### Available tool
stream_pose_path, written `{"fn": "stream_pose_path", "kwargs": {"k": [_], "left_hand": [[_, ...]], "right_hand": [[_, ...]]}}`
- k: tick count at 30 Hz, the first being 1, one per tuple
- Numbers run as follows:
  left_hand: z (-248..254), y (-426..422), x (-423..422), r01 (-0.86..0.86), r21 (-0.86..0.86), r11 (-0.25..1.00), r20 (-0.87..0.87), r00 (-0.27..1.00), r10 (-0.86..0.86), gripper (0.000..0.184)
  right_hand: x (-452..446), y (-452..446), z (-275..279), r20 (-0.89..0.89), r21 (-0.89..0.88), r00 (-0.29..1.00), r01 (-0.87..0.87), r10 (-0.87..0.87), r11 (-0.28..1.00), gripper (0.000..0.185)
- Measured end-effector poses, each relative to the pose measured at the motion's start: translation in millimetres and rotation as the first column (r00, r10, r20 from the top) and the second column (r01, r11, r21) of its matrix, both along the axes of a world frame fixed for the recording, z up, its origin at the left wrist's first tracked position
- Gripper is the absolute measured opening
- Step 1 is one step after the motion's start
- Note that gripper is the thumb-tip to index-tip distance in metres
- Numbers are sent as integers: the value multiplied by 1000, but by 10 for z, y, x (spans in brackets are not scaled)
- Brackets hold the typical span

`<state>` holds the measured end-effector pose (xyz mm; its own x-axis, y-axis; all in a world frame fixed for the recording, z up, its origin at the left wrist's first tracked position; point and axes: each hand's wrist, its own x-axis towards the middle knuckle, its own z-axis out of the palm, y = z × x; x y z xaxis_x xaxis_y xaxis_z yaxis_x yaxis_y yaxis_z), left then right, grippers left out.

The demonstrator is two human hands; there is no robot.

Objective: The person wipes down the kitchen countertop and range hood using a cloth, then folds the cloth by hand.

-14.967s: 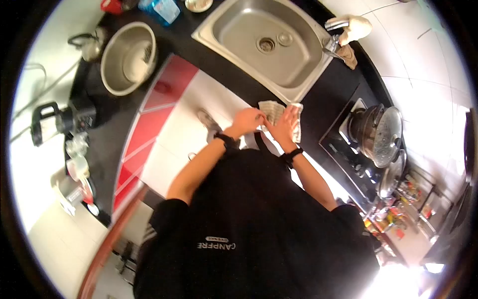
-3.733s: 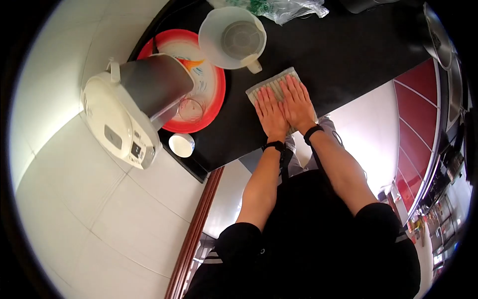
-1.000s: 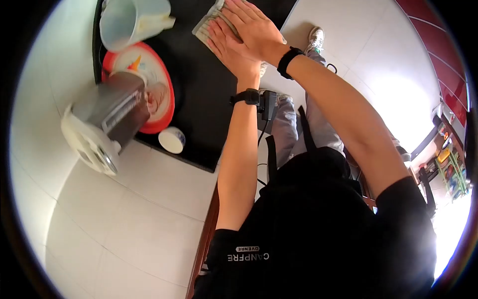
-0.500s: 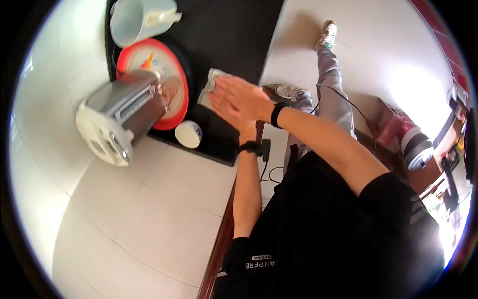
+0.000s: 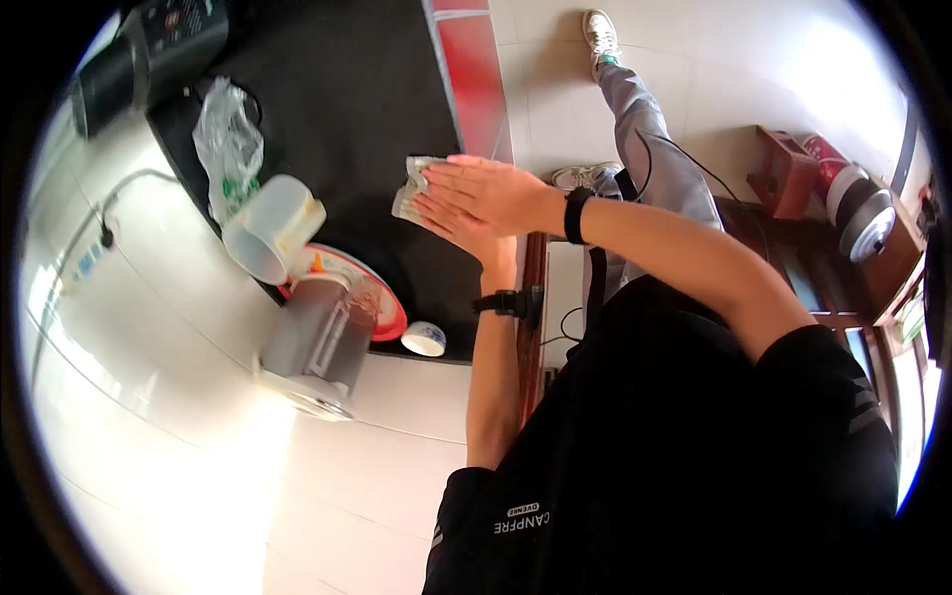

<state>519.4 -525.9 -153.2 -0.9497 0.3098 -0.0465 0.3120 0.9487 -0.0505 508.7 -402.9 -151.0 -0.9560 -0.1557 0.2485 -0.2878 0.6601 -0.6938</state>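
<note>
A greyish folded cloth [image 5: 405, 198] lies on the black countertop [image 5: 332, 109], close to its front edge. My left hand [image 5: 454, 226] lies flat on the cloth with its fingers stretched out, partly covered from above. Across its back rests my right hand [image 5: 501, 193], also flat with straight fingers. The cloth sticks out past the fingertips; its middle is hidden under the hands. A small white bowl [image 5: 424, 339] with blue marks lies tipped on its side near the counter's end.
An electric hot-water pot [image 5: 317, 332] and a red-rimmed tray [image 5: 392, 315] are at the counter's lower left. Beside them are a translucent pitcher [image 5: 273, 233] and a plastic bag [image 5: 230, 139]. Farther back is a black appliance [image 5: 149, 59]. A red stool [image 5: 783, 177] stands on the floor.
The view has swung, bringing the plastic bag and black appliance into sight. Both hands, still stacked, have moved with the cloth along the counter, away from the bowl.
</note>
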Motion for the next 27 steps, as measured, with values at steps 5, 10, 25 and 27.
{"fn": "stream_pose_path", "kwargs": {"k": [5,10,25,27], "left_hand": [[-59,874,-956,220,32,975,22,975,-221,92],[-174,1571,-2032,466,90,880,-21,885,-466,82],[-81,2294,-2851,521,241,819,-33,848,-529,78],[-105,2283,-2828,528,269,805,-55,843,-535,78]], "right_hand": [[-734,952,-59,8,-34,984,176,-176,984,49],[-1445,1775,-70,43,45,944,325,-327,945,55],[-2529,2216,-179,397,-356,802,584,-447,730,60],[-2481,2162,-142,420,-420,770,634,-481,649,60]]}}
